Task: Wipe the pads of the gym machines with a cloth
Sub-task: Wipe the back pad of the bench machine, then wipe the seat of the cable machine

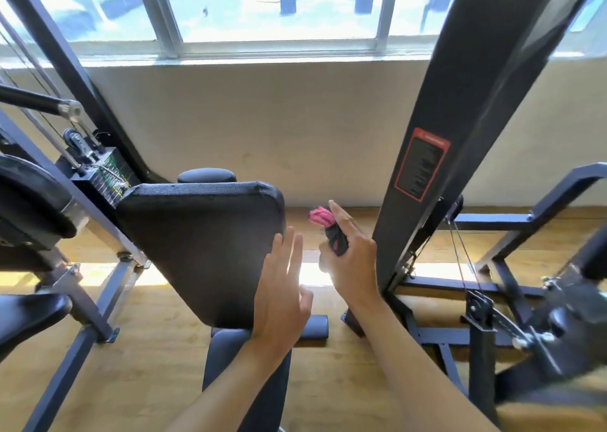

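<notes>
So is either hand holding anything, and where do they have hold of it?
The right hand grips a pink and black cloth by its lower, dark end; the pink end sticks out above. The left hand holds nothing.

window glowing bright | beige wall sitting below | sun striping wood floor | black frames standing around

Person, head-camera view: two forearms and two hands visible.
Left hand: bare, no glove, ring or wristband.
Right hand: bare, likewise unadorned.
Fingers: slender, nails short, no polish discernible.
Forearms: uncovered from wrist to the frame's lower edge; no sleeve, cuff, watch or strap shows.
Clothing: none in view.
</notes>
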